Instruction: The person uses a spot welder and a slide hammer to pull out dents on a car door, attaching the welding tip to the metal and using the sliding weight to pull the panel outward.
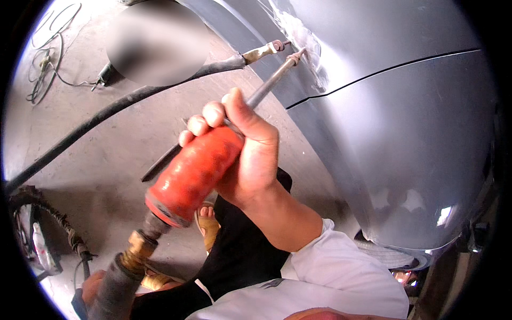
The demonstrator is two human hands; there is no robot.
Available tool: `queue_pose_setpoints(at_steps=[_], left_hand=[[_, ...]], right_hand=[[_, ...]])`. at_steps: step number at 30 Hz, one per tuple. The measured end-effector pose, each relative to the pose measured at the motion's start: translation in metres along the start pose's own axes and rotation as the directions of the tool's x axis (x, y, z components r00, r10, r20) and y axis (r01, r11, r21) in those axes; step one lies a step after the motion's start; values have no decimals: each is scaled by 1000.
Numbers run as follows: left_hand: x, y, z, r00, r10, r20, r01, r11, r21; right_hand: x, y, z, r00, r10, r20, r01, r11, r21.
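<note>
My right hand (248,141), coming from the lower right, is closed round a slide hammer at the front of its red ribbed weight (194,173). The metal rod (272,82) slants up and right, its tip at a bare, shiny patch (304,40) on a grey car panel (405,133). Brass-coloured fitting (140,248) and dark rear handle (114,290) continue toward the lower left. Against that handle shows a bit of my left hand (93,285); its fingers are hidden. Beside the rod tip, a clamp-like cable end (261,53) reaches the panel.
A thick black cable (106,109) runs across the left from that clamp-like end. Thin wires (50,58) and a dark cylindrical tool (105,74) lie on the concrete floor at upper left. A wrapped hose (66,224) and white bottle (40,245) are at lower left. My sandalled foot (208,226) is below.
</note>
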State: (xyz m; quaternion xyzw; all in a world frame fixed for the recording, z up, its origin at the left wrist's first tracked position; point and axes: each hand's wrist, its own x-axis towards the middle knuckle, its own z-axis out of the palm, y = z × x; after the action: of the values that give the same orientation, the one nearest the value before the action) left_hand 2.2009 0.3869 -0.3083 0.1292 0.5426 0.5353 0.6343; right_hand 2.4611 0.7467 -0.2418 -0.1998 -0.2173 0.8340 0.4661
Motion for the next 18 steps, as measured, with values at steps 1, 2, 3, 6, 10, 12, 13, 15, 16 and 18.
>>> queue_pose_setpoints(at_steps=[1, 2, 3, 6, 10, 12, 13, 15, 16, 18], left_hand=[[0, 2, 1, 1000, 0, 9, -1, 1000, 28], [1, 4, 2, 1000, -2, 19, 1, 999, 51], [2, 6, 3, 1000, 0, 30, -2, 997, 75], [2, 11, 6, 998, -3, 60, -5, 992, 126], [0, 13, 7, 996, -20, 84, 3, 982, 191], [0, 15, 8, 995, -25, 99, 2, 974, 225], [1, 16, 8, 994, -29, 107, 3, 971, 238], [4, 19, 9, 991, -41, 127, 6, 964, 265], [6, 20, 10, 990, -47, 137, 8, 961, 276], [8, 23, 12, 986, -53, 159, 3, 953, 302]], right_hand=[[1, 3, 0, 999, -32, -8, 32, 998, -52], [1, 4, 0, 999, -34, -14, 33, 997, -70], [2, 5, 0, 999, -38, -13, 37, 997, -61], [5, 4, 0, 999, -20, 26, 22, 998, -61], [8, 0, 0, 998, -36, 48, 42, 992, -120], [9, 2, 0, 996, -52, 70, 60, 991, -120], [9, 3, -1, 997, -51, 64, 58, 992, -115], [9, 4, -1, 997, -57, 45, 60, 995, -78], [9, 4, -1, 998, -50, 40, 54, 993, -103], [12, -1, 0, 998, -64, 12, 65, 992, -106]])
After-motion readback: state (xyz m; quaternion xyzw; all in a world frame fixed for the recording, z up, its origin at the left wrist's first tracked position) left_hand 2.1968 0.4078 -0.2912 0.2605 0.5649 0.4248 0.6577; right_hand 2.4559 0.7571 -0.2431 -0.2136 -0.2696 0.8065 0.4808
